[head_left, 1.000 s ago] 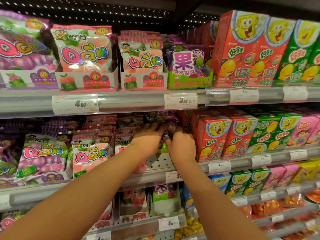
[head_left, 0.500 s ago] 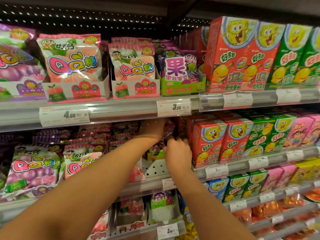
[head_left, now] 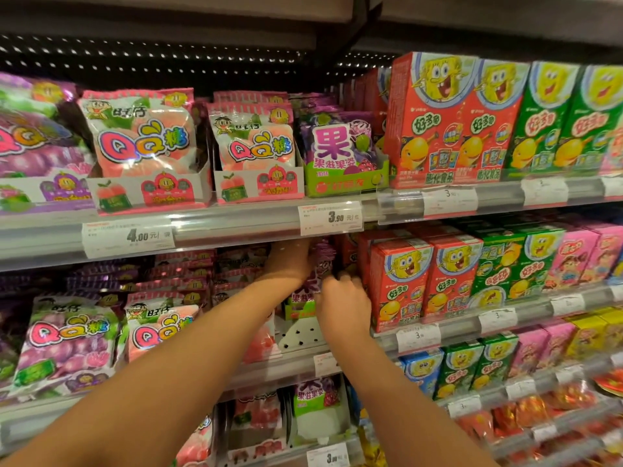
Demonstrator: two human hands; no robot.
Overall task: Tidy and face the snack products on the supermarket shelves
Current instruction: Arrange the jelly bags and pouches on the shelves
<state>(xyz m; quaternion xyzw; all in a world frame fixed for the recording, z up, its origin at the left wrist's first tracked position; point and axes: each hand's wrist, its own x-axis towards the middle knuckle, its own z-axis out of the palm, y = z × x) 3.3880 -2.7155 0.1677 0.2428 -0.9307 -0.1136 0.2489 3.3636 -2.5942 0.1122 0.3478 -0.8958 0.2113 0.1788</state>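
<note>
Grey metal shelves (head_left: 236, 224) run across the view in tiers, packed with sweets. On the upper tier stand pink QQ bags (head_left: 141, 136) in card trays, a purple bag (head_left: 340, 146) in a green tray, then red boxes (head_left: 435, 119) and green boxes (head_left: 546, 123) with a yellow cartoon face.

Both bare forearms reach up and forward from the lower edge to the middle tier, converging on a gap between QQ bags on the left and red boxes on the right.

The left hand (head_left: 293, 261) is raised just under the upper shelf's price rail, wrist bent, its fingers hidden behind the rail and a purple pouch (head_left: 323, 257); it seems to hold the pouch's top, but I cannot tell how its fingers lie.

The right hand (head_left: 344, 301) sits lower, back toward the camera, fingers curled forward round the right edge of the pouch, knuckles just beside the nearest red box. The pouch stands upright between the two hands, above a green tray (head_left: 298, 306) and a bare perforated patch of shelf.
</note>
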